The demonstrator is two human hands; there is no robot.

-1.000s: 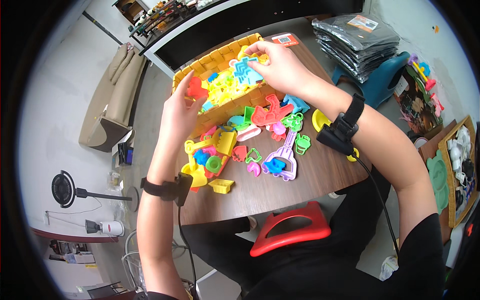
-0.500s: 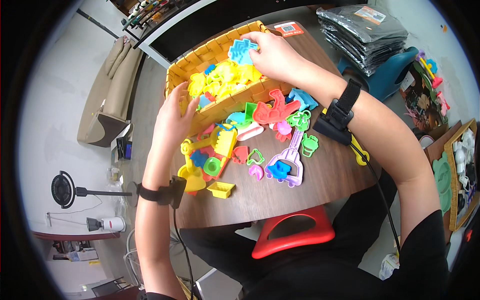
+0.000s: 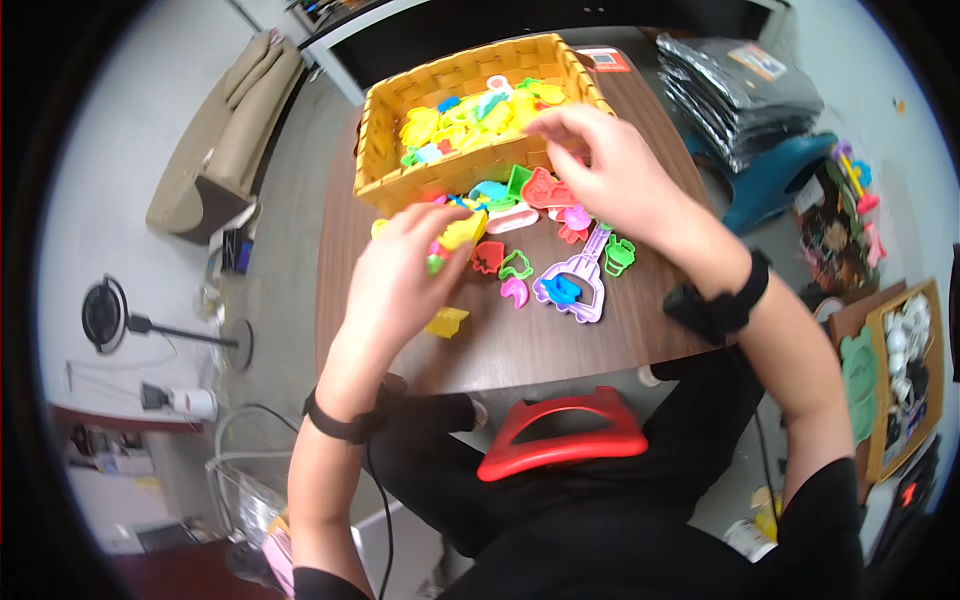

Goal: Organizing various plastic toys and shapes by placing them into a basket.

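My left hand, slightly blurred, hovers over the toys at the left of the pile, fingers stretched and apart. Just beyond its fingers shows a yellow toy piece; whether they touch, I cannot tell. My right hand is by the front right corner of the woven basket, fingers curved and parted, with nothing seen in them. Mostly yellow plastic molds fill the basket. In front of it lie a red mold, a red cutter, a green cutter and a purple frame-shaped toy with a blue piece on it.
The brown wooden table has a curved near edge, with a red stool below it. A yellow tray-like toy lies near my left forearm. Plastic-wrapped packages sit on a blue chair at the right.
My right hand has let go of the light blue mold and drawn back toward me. My left hand has moved from the basket's left side down over the toys. The view has shifted.
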